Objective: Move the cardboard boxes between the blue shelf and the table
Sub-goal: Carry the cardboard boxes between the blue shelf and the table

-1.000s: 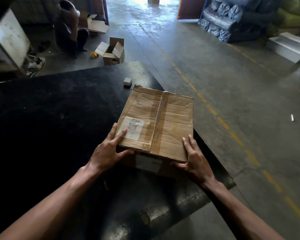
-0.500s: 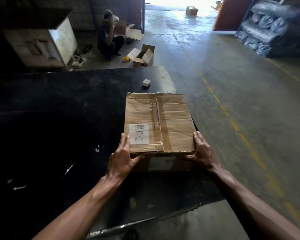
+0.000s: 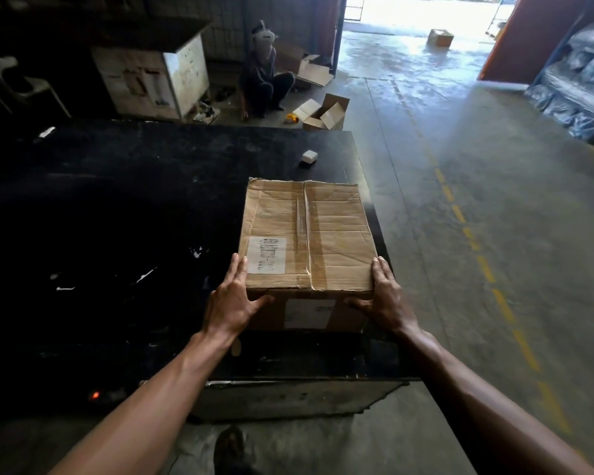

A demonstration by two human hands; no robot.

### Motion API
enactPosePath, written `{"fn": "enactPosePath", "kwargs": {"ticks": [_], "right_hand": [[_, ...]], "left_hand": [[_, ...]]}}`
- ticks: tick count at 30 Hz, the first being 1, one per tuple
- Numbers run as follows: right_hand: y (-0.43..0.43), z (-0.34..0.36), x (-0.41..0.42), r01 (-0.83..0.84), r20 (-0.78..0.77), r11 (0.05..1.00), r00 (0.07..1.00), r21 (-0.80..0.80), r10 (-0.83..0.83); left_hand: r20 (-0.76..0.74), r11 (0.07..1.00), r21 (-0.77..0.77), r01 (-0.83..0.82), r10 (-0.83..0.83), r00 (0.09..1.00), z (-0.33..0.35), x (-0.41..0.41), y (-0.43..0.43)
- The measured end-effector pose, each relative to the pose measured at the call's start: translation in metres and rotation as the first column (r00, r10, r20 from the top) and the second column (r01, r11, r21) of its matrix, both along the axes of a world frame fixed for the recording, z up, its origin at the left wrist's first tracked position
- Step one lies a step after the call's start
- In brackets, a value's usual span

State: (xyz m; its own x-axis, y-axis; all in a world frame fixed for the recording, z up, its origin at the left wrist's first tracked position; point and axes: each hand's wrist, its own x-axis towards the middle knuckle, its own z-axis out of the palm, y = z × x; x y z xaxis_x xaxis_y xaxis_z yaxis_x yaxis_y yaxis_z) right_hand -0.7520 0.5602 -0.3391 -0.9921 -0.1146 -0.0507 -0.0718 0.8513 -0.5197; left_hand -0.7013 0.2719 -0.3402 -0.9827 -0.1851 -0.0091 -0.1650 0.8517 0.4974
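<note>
Compared with a second ago, I see the cardboard box (image 3: 306, 234) squared up — its long sides now run straight away from me instead of lying skewed — and both hands have shifted from its top down to its flanks. My left hand (image 3: 232, 303) is pressed flat on the left side wall, fingers together along the top edge, thumb hooked across the near face. My right hand (image 3: 386, 299) mirrors it on the right wall, thumb also on the near face. The view has also pulled back, so the table's front edge and my shoe (image 3: 232, 450) on the floor now show.

The box sits on the black table (image 3: 117, 217) at its right side, its right wall almost at the table's right edge, with a strip of bare top between it and the near edge. A small white block (image 3: 310, 156) lies well beyond it near the far corner. Left of the box the tabletop is wide and dark; to the right the concrete floor (image 3: 477, 234) runs open past a dashed yellow line (image 3: 486, 267). A person (image 3: 264, 77) crouches by an open carton (image 3: 324, 113) beyond the table.
</note>
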Motion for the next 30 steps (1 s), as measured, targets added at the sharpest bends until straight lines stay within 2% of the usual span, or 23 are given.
{"fn": "enactPosePath", "kwargs": {"ticks": [10, 13, 17, 22, 26, 28, 30], "right_hand": [[0.011, 0.001, -0.001, -0.036, 0.011, 0.999, 0.999, -0.015, 0.036], [0.021, 0.013, -0.004, -0.042, 0.041, 0.999, 0.998, -0.023, 0.043], [0.044, 0.030, 0.001, 0.003, 0.044, 1.000, 0.999, -0.023, -0.002], [0.091, 0.043, 0.026, 0.225, 0.062, 0.974, 0.973, -0.038, -0.222], [0.130, 0.058, 0.076, 0.491, 0.073, 0.870, 0.870, -0.044, -0.488], [0.145, 0.063, 0.110, 0.649, 0.068, 0.760, 0.760, -0.038, -0.646], [0.150, 0.066, 0.151, 0.807, 0.078, 0.588, 0.590, -0.049, -0.804]], "left_hand": [[0.119, 0.997, -0.061, 0.040, -0.032, 0.992, 0.009, -0.004, 0.005], [0.116, 0.988, -0.135, 0.079, -0.064, 0.991, 0.018, -0.013, 0.006], [0.073, 0.948, -0.197, 0.249, -0.239, 0.968, 0.037, -0.039, 0.032], [0.059, 0.837, -0.190, 0.513, -0.512, 0.857, 0.063, -0.078, 0.105], [0.032, 0.698, -0.129, 0.704, -0.707, 0.706, 0.076, -0.099, 0.174], [0.043, 0.600, -0.097, 0.794, -0.794, 0.606, 0.077, -0.103, 0.210], [0.058, 0.492, -0.074, 0.867, -0.866, 0.497, 0.076, -0.096, 0.245]]}}
